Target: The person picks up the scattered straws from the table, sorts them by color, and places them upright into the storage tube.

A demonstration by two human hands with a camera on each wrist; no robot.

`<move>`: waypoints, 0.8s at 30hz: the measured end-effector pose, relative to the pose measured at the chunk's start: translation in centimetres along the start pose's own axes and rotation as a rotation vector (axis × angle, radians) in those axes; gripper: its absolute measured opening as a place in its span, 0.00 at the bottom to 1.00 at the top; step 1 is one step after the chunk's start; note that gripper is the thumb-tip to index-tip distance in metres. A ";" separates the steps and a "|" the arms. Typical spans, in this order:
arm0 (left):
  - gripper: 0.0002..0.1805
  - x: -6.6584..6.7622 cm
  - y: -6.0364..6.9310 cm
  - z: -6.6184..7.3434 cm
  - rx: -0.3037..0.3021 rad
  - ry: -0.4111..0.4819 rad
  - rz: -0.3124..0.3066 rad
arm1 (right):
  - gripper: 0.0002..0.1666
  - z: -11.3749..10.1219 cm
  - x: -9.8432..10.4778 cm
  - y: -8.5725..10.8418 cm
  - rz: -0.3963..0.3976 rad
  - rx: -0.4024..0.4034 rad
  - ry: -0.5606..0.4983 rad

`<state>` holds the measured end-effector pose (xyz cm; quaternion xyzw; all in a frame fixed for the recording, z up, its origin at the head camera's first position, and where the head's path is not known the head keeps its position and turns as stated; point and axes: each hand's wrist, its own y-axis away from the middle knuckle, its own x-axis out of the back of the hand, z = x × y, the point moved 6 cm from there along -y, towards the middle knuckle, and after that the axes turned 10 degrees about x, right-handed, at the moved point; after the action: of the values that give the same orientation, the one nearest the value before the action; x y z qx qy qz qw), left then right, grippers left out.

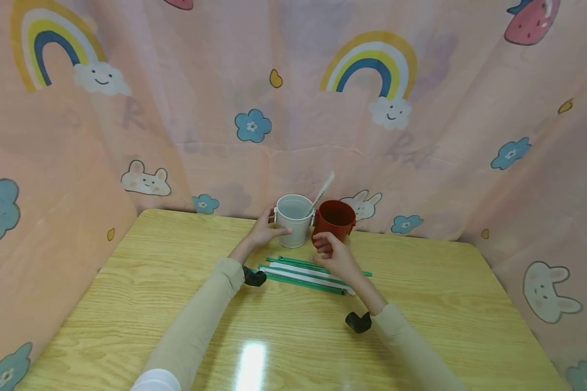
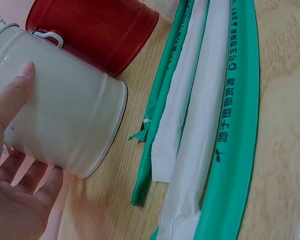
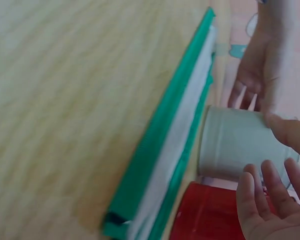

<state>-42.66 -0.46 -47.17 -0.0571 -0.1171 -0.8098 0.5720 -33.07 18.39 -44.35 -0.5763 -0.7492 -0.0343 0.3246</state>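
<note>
My left hand [image 1: 264,231] holds a small white bucket [image 1: 297,231] at its left side, thumb across the front and fingers around the edge. One white wrapped straw [image 1: 323,190] leans out of the bucket toward the right. Beside it stands a red bucket [image 1: 325,224]. My right hand [image 1: 341,259] hovers in front of the red bucket with loosely bent fingers and nothing visible in them. Below both hands, green wrapped straws [image 2: 237,120] and white wrapped straws [image 2: 202,110] lie side by side on the table.
The light wood table [image 1: 151,282] ends just behind the buckets. A pink patterned curtain [image 1: 200,108] hangs along the back and sides. Black wrist-worn pieces [image 1: 358,322] sit under both forearms.
</note>
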 end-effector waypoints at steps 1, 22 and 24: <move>0.46 0.0 0.0 0.0 0.001 -0.001 0.001 | 0.28 0.2 -0.1 0.2 -0.022 -0.008 0.009; 0.46 0.0 0.0 0.0 -0.009 -0.004 0.004 | 0.20 2.2 -1.4 1.8 -0.237 -0.048 0.139; 0.46 0.0 0.1 0.0 -0.008 -0.004 0.005 | 0.20 2.2 -1.5 1.8 -0.245 -0.041 0.146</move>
<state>-42.56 -0.44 -47.16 -0.0615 -0.1150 -0.8086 0.5737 -32.29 18.70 -47.47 -0.4829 -0.7876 -0.1309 0.3596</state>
